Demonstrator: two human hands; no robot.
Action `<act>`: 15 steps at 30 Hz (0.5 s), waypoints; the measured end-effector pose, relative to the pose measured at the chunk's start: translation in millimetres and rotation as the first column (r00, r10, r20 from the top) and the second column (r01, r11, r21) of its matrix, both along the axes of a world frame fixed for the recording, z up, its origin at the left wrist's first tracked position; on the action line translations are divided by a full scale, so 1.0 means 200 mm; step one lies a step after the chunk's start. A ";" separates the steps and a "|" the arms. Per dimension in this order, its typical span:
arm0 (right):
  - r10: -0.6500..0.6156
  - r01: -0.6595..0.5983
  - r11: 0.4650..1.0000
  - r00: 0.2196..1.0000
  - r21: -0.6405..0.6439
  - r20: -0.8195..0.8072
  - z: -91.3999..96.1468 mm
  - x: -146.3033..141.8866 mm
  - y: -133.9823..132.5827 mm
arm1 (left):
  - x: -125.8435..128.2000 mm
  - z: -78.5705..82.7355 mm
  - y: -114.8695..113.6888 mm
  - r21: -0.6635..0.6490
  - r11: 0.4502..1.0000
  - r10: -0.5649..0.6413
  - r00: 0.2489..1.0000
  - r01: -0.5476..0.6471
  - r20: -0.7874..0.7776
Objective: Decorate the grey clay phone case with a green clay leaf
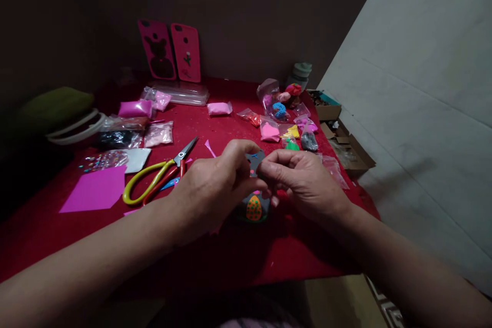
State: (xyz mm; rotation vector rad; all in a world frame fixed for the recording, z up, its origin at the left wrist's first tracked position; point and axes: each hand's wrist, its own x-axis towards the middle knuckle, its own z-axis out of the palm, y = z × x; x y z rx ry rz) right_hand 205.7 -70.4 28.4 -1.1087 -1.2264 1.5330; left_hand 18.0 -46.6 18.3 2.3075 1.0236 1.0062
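A dark grey, flat decorated piece (265,213) lies on the red cloth under my hands. It bears an orange egg shape (253,208) with green dots, with bits of pink and blue above it. My left hand (226,179) is curled over its left side, thumb and fingers bent together. From the right, my right hand (295,177) closes in a pinch at the piece's upper right edge. The fingertips of both hands nearly meet; anything between them is hidden or too small to make out.
Left of my hands lie yellow-and-red-handled scissors (148,184) and a magenta sheet (96,189). Bags of coloured clay (269,130) are spread at the right. Two pink phone cases (186,54) lean on the back wall. Cardboard boxes (349,148) stand beside the table.
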 end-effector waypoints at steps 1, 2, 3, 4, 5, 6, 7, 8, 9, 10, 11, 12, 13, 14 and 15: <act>-0.013 0.013 1.000 1.000 -0.003 -0.028 0.00 0.00 0.00 | -0.01 0.00 0.00 -0.010 1.000 -0.004 1.000 0.004 0.030; -0.028 0.028 1.000 0.998 -0.007 -0.053 -0.01 0.00 0.00 | -0.01 0.01 0.01 -0.039 0.999 -0.013 0.998 0.015 0.057; -0.041 0.041 0.999 0.996 -0.011 -0.075 -0.02 0.00 0.00 | -0.01 0.02 0.01 -0.078 0.996 -0.029 0.996 0.036 0.084; -0.050 0.048 0.999 0.994 -0.018 -0.093 -0.02 0.00 0.00 | -0.01 0.02 0.01 -0.119 0.991 -0.045 0.994 0.057 0.102; -0.052 0.050 0.998 0.993 -0.026 -0.102 -0.03 0.00 0.00 | -0.01 0.03 0.00 -0.153 0.986 -0.057 0.992 0.073 0.110; -0.048 0.045 0.998 0.994 -0.033 -0.102 -0.04 0.00 0.00 | -0.01 0.03 0.00 -0.175 0.981 -0.068 0.992 0.086 0.110; -0.042 0.038 0.999 0.995 -0.038 -0.095 -0.04 -0.01 0.00 | 0.00 0.04 0.00 -0.179 0.980 -0.075 0.992 0.093 0.104; -0.036 0.033 0.999 0.995 -0.037 -0.088 -0.05 -0.01 -0.01 | 0.00 0.04 -0.01 -0.166 0.982 -0.078 0.992 0.094 0.099; -0.030 0.027 0.999 0.996 -0.029 -0.089 -0.05 -0.02 -0.01 | 0.00 0.04 -0.01 -0.148 0.984 -0.083 0.992 0.097 0.095; -0.021 0.019 1.000 0.995 -0.021 -0.101 -0.06 -0.02 -0.01 | 0.00 0.04 -0.01 -0.133 0.986 -0.091 0.991 0.104 0.099; -0.011 0.009 1.000 0.992 -0.018 -0.127 -0.06 -0.02 -0.01 | 0.00 0.04 -0.02 -0.119 0.986 -0.101 0.989 0.114 0.112; -0.004 0.000 1.000 0.986 -0.026 -0.166 -0.06 -0.02 -0.01 | 0.00 0.04 -0.02 -0.109 0.987 -0.106 0.986 0.120 0.130; -0.001 -0.008 0.999 0.978 -0.043 -0.209 -0.06 -0.03 0.00 | 0.00 0.04 -0.01 -0.100 0.988 -0.106 0.984 0.121 0.146; 0.004 -0.019 0.998 0.968 -0.060 -0.250 -0.07 -0.03 0.00 | 0.00 0.04 -0.01 -0.089 0.989 -0.105 0.982 0.120 0.156; 0.009 -0.030 0.997 0.959 -0.071 -0.284 -0.07 -0.03 0.00 | -0.01 0.03 -0.01 -0.067 0.991 -0.106 0.981 0.118 0.160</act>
